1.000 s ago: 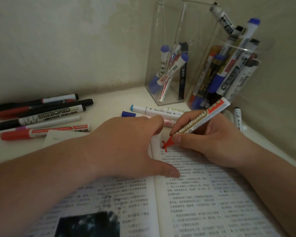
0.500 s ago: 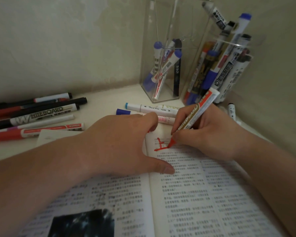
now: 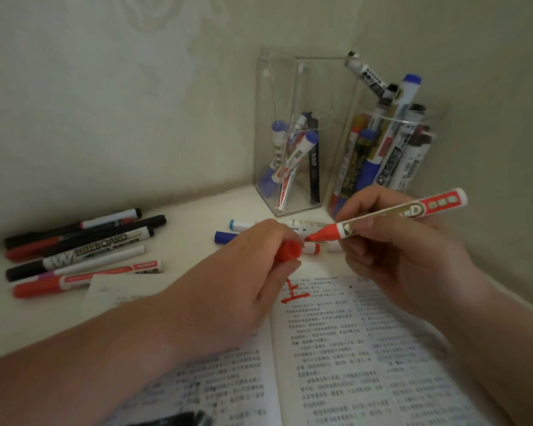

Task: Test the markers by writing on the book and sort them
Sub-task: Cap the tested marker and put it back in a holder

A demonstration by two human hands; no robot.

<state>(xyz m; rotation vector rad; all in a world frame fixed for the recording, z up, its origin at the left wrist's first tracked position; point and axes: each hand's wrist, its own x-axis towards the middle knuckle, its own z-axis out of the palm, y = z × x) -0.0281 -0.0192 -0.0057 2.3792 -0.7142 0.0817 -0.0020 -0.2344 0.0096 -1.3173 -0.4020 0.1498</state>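
our right hand (image 3: 406,259) pinches the red marker (image 3: 391,215) level above the book (image 3: 351,348). its tip points at the red cap (image 3: 290,250) gripped in our left hand (image 3: 243,281), probably for recapping. our red test mark (image 3: 293,295) sits on the page below.

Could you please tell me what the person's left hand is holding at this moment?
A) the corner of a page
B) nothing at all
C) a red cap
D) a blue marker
C: the left hand grips a red cap, and the tip of the red marker held in the right hand points at it.
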